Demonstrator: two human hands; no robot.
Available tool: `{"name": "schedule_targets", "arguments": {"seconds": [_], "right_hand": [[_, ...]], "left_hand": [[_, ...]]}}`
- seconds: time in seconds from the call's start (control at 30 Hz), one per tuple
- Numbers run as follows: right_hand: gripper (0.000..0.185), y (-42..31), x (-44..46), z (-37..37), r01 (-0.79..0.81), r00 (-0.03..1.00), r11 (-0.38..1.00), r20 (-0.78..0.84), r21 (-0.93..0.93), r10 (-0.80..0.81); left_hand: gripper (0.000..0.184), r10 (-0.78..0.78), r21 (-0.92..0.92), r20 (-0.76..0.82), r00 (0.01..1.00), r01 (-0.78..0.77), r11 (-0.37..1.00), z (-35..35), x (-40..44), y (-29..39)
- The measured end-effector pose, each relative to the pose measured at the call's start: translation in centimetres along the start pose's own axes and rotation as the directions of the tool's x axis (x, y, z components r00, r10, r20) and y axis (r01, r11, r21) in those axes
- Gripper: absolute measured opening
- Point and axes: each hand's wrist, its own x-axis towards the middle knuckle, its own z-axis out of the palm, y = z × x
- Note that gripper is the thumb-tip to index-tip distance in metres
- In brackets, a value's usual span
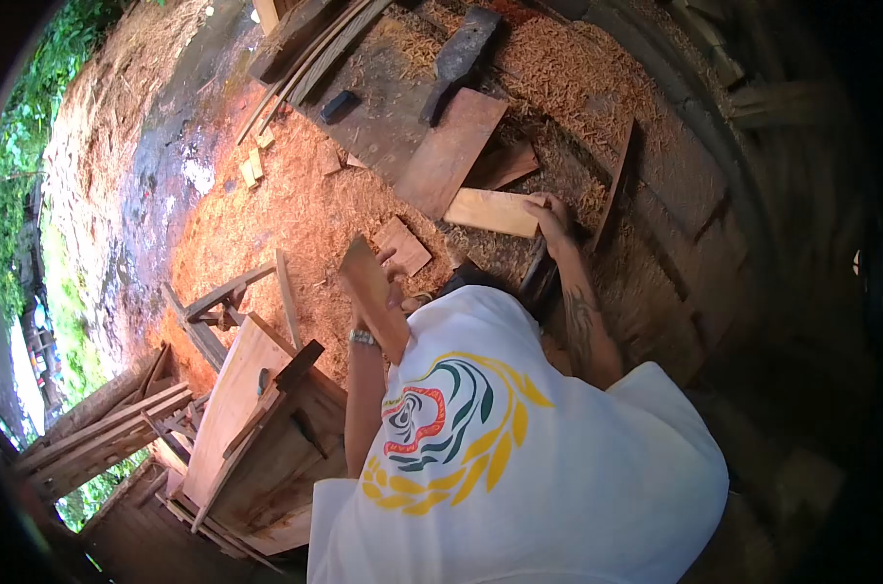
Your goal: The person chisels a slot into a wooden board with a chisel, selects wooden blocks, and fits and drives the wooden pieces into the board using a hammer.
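My left hand (388, 282), below a bracelet-wearing wrist, is closed round a brown wooden board (371, 292) that stands tilted beside my shirt. A tattooed forearm leads to my right hand (554, 222), whose fingers grip the right end of a pale wooden block (495, 211). That block lies close to the lower edge of a reddish flat board (453, 151). Just behind my left hand, a small square wood piece (402, 246) rests among the shavings.
A dark hatchet-like tool (461, 60) and a small black object (339, 107) lie on the work surface (378, 127). Wood shavings (286, 200) cover the ground. At the lower left stand a wooden frame (213, 302) and large planks (232, 409).
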Motion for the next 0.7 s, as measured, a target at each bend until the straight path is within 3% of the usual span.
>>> {"name": "schedule_targets", "arguments": {"seconds": [0.03, 0.1, 0.2, 0.23, 0.3, 0.33, 0.37, 0.4, 0.43, 0.47, 0.53, 0.57, 0.6, 0.63, 0.7], "right_hand": [[0.045, -0.6, -2.4, 0.6, -0.037, 0.999, 0.99, 0.0, 0.137, 0.037], [0.049, -0.3, -5.2, 1.5, -0.02, 0.989, 0.977, 0.15, 0.212, -0.012], [0.054, -0.4, -8.6, 3.6, -0.024, 0.966, 0.96, 0.253, 0.279, -0.049], [0.056, -0.8, -9.7, 4.5, -0.029, 0.961, 0.956, 0.273, 0.291, -0.054], [0.051, -1.8, -11.0, 5.8, 0.106, 0.917, 0.974, 0.359, 0.2, -0.173], [0.05, -1.4, -10.9, 6.2, 0.167, 0.889, 0.974, 0.405, 0.154, -0.216], [0.048, -0.8, -10.8, 6.5, 0.23, 0.855, 0.967, 0.451, 0.109, -0.254], [0.046, 0.0, -10.3, 6.3, 0.291, 0.833, 0.949, 0.457, 0.12, -0.313], [0.048, 1.0, -9.8, 5.2, 0.178, 0.867, 0.961, 0.428, 0.211, -0.255], [0.05, 2.6, -8.9, 3.8, 0.066, 0.895, 0.95, 0.403, 0.304, -0.191], [0.042, 9.2, -5.7, -0.3, 0.296, 0.955, 0.955, 0.004, -0.011, -0.296], [0.036, 15.4, -2.9, -2.9, 0.517, 0.828, 0.847, -0.179, -0.12, -0.531], [0.034, 21.3, -0.3, -5.5, 0.639, 0.614, 0.703, -0.344, -0.314, -0.711], [0.034, 23.4, -1.1, -7.8, 0.442, 0.639, 0.79, -0.47, -0.424, -0.609], [0.034, 22.2, -3.9, -9.1, -0.03, 0.784, 0.914, -0.576, -0.405, -0.23]], "left_hand": [[0.061, -0.026, 0.014, -0.05, 0.998, 0.027, 1.0, 1.2, 0.7, -0.3], [0.058, -0.066, 0.039, -0.149, 0.987, 0.073, 0.997, 3.6, 2.4, -0.5], [0.064, -0.049, 0.365, -0.167, 0.985, 0.108, 0.925, 6.1, 4.1, -0.9], [0.057, -0.099, 0.396, -0.203, 0.974, 0.174, 0.901, 7.2, 4.6, -0.7], [0.044, -0.185, 0.447, -0.281, 0.942, 0.299, 0.843, 8.6, 5.5, -0.5], [0.033, -0.102, 0.471, -0.281, 0.954, 0.229, 0.852, 8.8, 5.8, -1.2], [0.031, -0.099, 0.517, -0.398, 0.912, 0.312, 0.797, 9.9, 5.7, -0.9], [0.031, -0.089, 0.585, -0.399, 0.912, 0.329, 0.741, 9.7, 5.7, -0.8], [0.032, -0.081, 0.646, -0.404, 0.911, 0.347, 0.68, 9.5, 5.4, -0.5], [0.03, -0.11, 0.588, -0.342, 0.933, 0.304, 0.75, 8.2, 5.0, -0.4], [0.027, -0.134, 0.452, -0.19, 0.973, 0.208, 0.867, 5.1, 4.7, -0.1], [0.025, -0.13, 0.322, -0.184, 0.974, 0.185, 0.928, 4.8, 4.2, 0.6], [0.023, -0.125, 0.182, -0.178, 0.976, 0.157, 0.971, 4.8, 3.5, 1.4], [0.021, -0.118, 0.033, -0.171, 0.978, 0.125, 0.992, 4.9, 3.0, 2.4], [0.021, 0.051, 0.338, -0.337, 0.94, 0.07, 0.938, 5.7, 2.3, 5.3]]}}
